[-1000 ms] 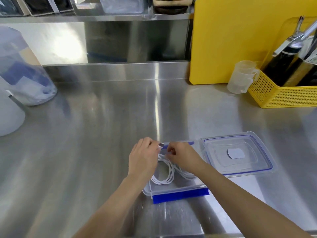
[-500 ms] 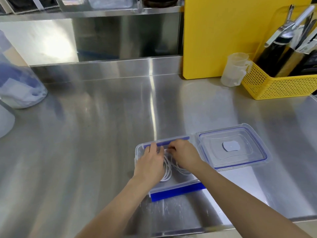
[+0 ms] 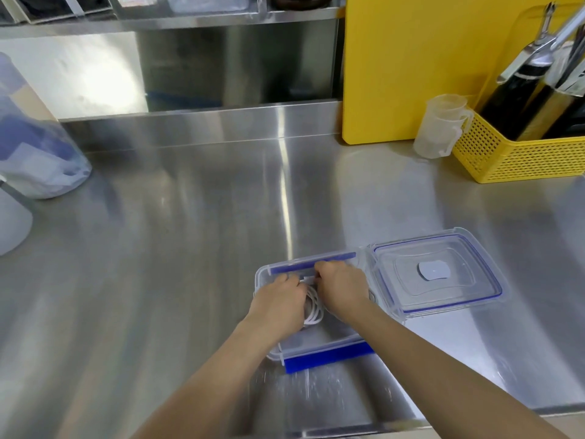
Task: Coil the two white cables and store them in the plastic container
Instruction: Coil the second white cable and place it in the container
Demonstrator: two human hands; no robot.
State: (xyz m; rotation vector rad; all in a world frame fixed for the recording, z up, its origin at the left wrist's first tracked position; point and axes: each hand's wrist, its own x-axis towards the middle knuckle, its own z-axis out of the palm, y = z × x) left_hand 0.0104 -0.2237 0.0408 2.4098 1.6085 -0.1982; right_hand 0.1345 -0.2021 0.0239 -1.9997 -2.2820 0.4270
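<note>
A clear plastic container (image 3: 319,345) with blue clips sits on the steel counter near the front edge. Both my hands are down inside it. My left hand (image 3: 278,304) and my right hand (image 3: 343,291) press side by side on coiled white cable (image 3: 313,308), whose loops show between them. I cannot separate the two cables; most of the coil is hidden under my hands. The container's clear lid (image 3: 437,272) with a blue seal lies flat on the counter, touching the container's right side.
A yellow cutting board (image 3: 427,64) leans against the back wall. A small clear measuring cup (image 3: 438,129) stands beside a yellow basket (image 3: 519,156) of utensils at the right. A large clear jug (image 3: 34,147) and a white vessel (image 3: 12,223) stand at the left.
Both hands have sunk from the container's far rim down into it, pushing the cable coil lower. The camera view has tilted down slightly.
</note>
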